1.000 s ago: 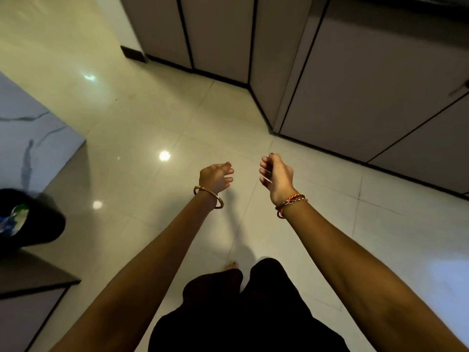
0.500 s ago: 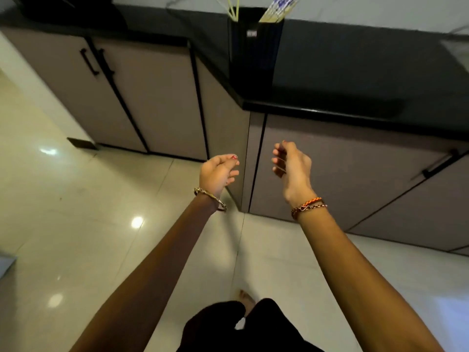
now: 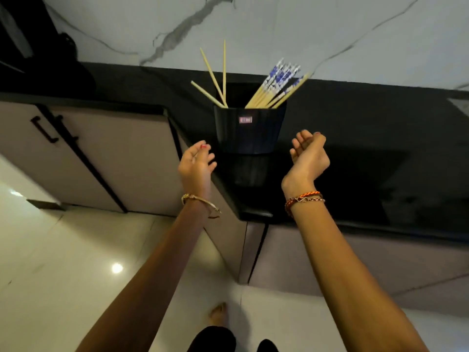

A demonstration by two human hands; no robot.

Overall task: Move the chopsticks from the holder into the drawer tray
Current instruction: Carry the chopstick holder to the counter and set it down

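**Now reaching for the chopsticks, nothing gripped yet**

Broadly, the glossy black stone countertop (image 3: 355, 153) is filling the upper right of the head view, with a white grey-veined marble wall (image 3: 304, 31) rising behind it and beige cabinet fronts with black handles (image 3: 106, 158) running below. No drawer or tray is showing, so where the load is going cannot be told.

Near the counter's corner, the black ribbed plastic holder (image 3: 250, 132) is standing upright. Inside it, the chopsticks are leaning in two groups: three plain pale wooden chopsticks (image 3: 215, 80) fanning to the left, and a bundle of blue-and-white patterned chopsticks (image 3: 276, 83) tilting to the right.

Both hands are hanging just short of the holder, one on each side, neither touching it. The left hand (image 3: 196, 165), above a gold bangle, is loosely cupped and empty. The right hand (image 3: 308, 154), above a red and orange braided bracelet, is also curled with fingers half folded, carrying nothing.

By my judgement, the sticks are looking light, stiff and smooth, so they are likely to slide or scatter if pinched singly. Gathering each group around its upper shafts, just above the rim, is seeming safest, while the light holder may be needing steadying against tipping.
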